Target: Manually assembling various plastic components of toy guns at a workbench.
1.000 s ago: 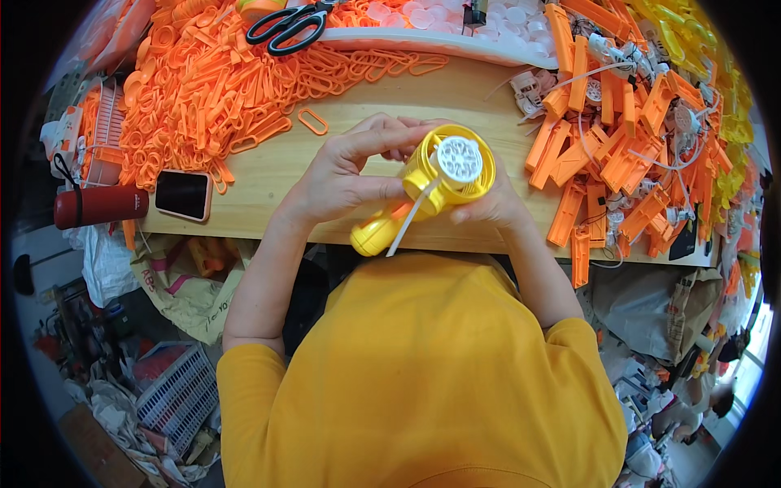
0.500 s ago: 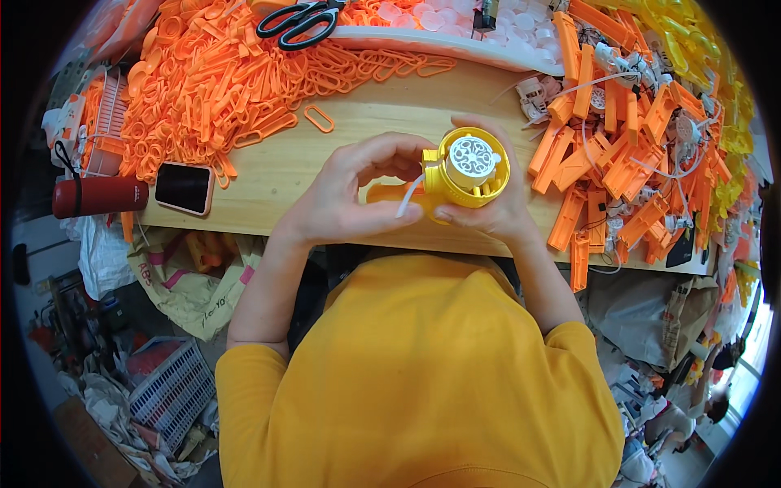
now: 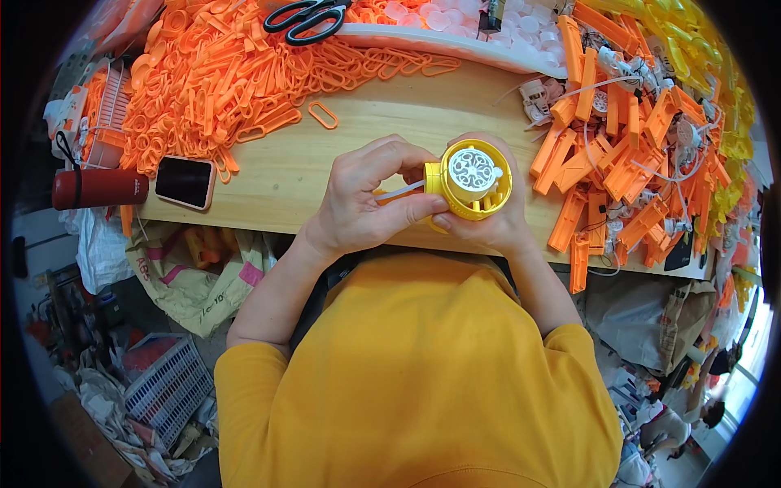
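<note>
Above the near edge of the table I hold a round yellow plastic housing [image 3: 506,189], its open face upward. Inside sits a white disc [image 3: 472,169] with a cut-out pattern. A thin white tube [image 3: 400,192] comes out of the housing's left side and runs toward my left palm. My left hand [image 3: 370,195] is closed on the housing's left side, thumb below and fingers above the short collar. My right hand [image 3: 500,224] wraps the housing from the right, its thumb at the front rim; its other fingers are mostly hidden.
Orange loop-shaped clips [image 3: 211,89] are heaped at the left, with black-handled scissors [image 3: 316,24] behind. A phone [image 3: 185,182] and a red cylinder [image 3: 102,189] lie front left. Orange casings [image 3: 643,167] with wired white parts pile up at the right. A white tray [image 3: 455,41] holds translucent caps.
My left thumb has moved right onto the housing's front edge. The tube has swung from slanting down to lying nearly level, pointing left. The housing has turned slightly.
</note>
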`<state>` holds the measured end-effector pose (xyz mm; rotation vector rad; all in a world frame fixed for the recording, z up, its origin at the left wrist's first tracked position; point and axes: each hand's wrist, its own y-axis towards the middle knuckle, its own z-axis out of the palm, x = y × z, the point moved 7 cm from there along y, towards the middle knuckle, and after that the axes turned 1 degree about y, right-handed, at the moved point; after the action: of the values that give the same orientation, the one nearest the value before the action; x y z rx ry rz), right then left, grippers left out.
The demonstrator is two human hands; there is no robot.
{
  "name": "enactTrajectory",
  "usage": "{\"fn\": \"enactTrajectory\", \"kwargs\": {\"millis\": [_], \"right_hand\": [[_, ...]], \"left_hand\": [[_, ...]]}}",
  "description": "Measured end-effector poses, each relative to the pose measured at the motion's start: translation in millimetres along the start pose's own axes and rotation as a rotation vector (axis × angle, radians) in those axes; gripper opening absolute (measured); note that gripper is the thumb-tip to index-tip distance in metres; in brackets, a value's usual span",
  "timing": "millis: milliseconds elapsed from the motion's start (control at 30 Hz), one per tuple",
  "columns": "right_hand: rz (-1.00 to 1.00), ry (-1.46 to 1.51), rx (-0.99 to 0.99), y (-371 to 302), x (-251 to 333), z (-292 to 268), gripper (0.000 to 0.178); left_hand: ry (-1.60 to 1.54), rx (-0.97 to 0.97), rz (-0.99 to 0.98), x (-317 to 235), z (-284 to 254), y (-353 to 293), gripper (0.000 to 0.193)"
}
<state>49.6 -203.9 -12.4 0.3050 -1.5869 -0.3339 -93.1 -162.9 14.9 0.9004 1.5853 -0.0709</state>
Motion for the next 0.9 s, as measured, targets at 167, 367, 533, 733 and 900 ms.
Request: {"fn": "enactTrajectory", "kwargs": {"millis": [167,367,533,733,900], "right_hand": [[-0.123,-0.105,0.044,5,14,1,0.071],[-0.17,-0.157,0.055,7,17,-2,0.069],[0.084,0.13,-0.058,0,-6,-12,0.071],[0.237,0.483,-0.082,-6,-25,-27,0.073],[0.271,0.47,-0.095,-5,-24,-23,0.072]], "left_hand": [[-0.057,-0.035,0.037,-3,0,-1,0.03],[-0.102,-0.026,0.003,-1,0,-1,0.032],[-0.045,0.063,-0.016,-3,-4,14,0.039],[-0.053,0.052,-0.224,10,12,-5,0.047],[0.057,-0.075,-0.042,-9,14,2,0.023]]}}
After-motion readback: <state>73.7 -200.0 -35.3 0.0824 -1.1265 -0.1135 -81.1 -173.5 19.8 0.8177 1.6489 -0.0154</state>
